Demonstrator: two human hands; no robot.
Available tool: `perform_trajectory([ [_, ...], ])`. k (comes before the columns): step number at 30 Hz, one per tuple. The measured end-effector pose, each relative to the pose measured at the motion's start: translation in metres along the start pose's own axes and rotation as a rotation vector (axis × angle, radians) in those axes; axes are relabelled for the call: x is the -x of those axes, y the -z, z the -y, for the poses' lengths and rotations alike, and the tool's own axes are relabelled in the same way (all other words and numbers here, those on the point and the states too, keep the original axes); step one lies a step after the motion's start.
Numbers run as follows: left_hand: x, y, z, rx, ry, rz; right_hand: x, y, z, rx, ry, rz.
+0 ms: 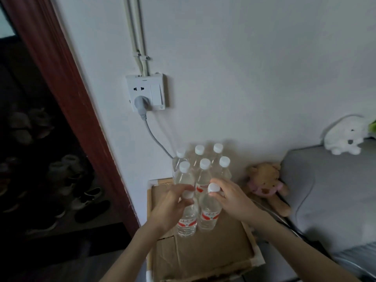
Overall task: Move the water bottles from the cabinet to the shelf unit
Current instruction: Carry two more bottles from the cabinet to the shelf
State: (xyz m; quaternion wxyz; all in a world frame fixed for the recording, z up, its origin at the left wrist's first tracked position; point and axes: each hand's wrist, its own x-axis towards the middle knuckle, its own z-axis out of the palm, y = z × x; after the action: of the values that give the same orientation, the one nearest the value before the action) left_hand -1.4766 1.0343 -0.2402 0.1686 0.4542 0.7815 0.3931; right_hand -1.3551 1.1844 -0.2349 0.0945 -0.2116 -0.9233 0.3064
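Several clear water bottles with white caps and red labels stand on a cardboard-covered surface [213, 247] against the white wall. The back group [203, 169] stands in two rows. Two bottles stand nearer to me. My left hand [173, 204] grips the neck of the front left bottle [187, 222], just below its cap. My right hand [232, 198] grips the neck of the front right bottle [209, 214], fingers under its cap. Both bottles are upright with their bases on the cardboard.
A socket panel [146, 92] with a grey plug and cable hangs on the wall above the bottles. A dark red door frame [67, 98] stands left, with shoes [61, 180] beyond it. A brown teddy bear [266, 184], a grey sofa [325, 190] and a white plush toy [343, 137] are on the right.
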Motion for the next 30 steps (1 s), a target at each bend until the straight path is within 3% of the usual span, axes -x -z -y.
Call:
perform_trajectory([
  [7, -0.01, -0.014, -0.007, -0.098, -0.041, -0.093, -0.008, 0.004, -0.018, -0.04, 0.033, 0.054],
  [13, 0.001, -0.013, 0.003, -0.075, -0.084, 0.034, 0.002, 0.006, -0.029, -0.064, 0.196, 0.182],
  [22, -0.003, -0.013, 0.001, -0.141, 0.066, -0.171, -0.005, 0.01, -0.032, 0.107, 0.176, 0.046],
  [28, -0.004, -0.008, 0.003, -0.086, -0.007, 0.092, -0.004, 0.017, -0.033, 0.069, 0.204, 0.229],
  [30, -0.004, -0.005, 0.004, -0.072, 0.003, 0.084, -0.005, 0.019, -0.034, 0.057, 0.198, 0.23],
])
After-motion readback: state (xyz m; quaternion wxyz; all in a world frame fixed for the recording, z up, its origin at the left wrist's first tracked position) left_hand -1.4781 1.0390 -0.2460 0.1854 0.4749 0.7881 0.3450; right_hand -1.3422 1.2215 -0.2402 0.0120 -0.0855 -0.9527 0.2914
